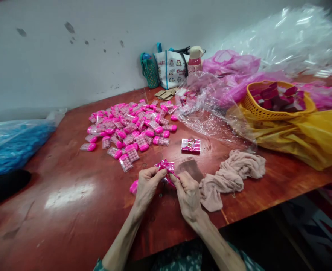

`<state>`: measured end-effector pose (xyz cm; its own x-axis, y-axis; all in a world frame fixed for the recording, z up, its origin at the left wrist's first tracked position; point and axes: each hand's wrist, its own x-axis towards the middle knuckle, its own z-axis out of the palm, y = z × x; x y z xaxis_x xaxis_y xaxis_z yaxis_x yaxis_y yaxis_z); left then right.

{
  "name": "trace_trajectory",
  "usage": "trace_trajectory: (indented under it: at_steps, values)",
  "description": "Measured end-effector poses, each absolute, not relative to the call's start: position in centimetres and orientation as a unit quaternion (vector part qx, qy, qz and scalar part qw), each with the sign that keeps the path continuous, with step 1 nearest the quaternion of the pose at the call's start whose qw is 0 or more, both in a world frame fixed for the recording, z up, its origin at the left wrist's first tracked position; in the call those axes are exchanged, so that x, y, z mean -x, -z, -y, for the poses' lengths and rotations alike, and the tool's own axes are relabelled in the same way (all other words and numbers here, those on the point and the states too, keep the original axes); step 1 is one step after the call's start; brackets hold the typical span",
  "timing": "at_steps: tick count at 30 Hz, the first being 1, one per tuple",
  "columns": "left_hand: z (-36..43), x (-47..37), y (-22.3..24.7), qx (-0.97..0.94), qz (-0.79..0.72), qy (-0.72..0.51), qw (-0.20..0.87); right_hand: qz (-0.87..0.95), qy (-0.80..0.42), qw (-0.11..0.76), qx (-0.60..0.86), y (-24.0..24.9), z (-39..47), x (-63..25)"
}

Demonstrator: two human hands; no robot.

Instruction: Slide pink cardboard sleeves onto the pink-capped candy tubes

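Observation:
My left hand (147, 185) and my right hand (189, 195) are both closed, pinching a shiny magenta wrapper (166, 164) between thumbs and fingers. It is held just above the table; its lower part is hidden by my fingers. A pink-capped container (133, 187) lies beside my left hand, partly covered by it. Just beyond the hands sits a small banded stack of magenta-and-white printed pieces (191, 146). To the left of that, a large heap of clear containers with pink caps and small round pink pieces inside (132, 128) spreads over the table.
A crumpled beige cloth (233, 171) lies right of my right hand. Farther right, a yellow basket (263, 113) of dark magenta pieces stands on yellow plastic (301, 131). Clear plastic film (208, 109), a white bag (170, 69) and a bottle (195, 62) are at the back; a blue bag (13, 143) is left.

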<state>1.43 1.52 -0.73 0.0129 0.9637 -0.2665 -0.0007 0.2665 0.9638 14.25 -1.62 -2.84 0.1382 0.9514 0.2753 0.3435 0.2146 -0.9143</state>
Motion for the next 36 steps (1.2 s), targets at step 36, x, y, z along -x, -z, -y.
trace_trajectory:
  at_steps: [36]
  values:
    - [2.6,0.8,-2.0,-0.408,-0.508,-0.550,0.522,0.713,-0.223,0.493,0.445,3.1,2.4,-13.9]
